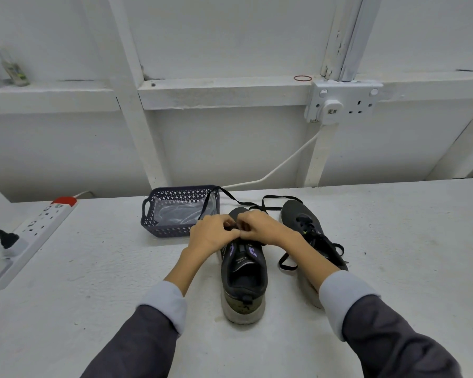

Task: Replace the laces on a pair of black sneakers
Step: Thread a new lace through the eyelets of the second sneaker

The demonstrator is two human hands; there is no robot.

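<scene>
Pinching black lace [230,196] atop sneaker [243,279]: left hand [212,233], right hand [260,227].

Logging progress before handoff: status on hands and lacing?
Both busy: left hand and right hand pinching black lace at centre sneaker's front eyelets. Lace tail crosses basket corner. Second sneaker alongside, not obstructing.

A rough white-painted tabletop [393,241] spreads under the fingers [224,223]. Beyond them rises a white panelled wall [230,148] with raised battens — a white double wall socket [342,102] sits up to their right, a white extension strip with a red end [38,230] lies far left.
</scene>
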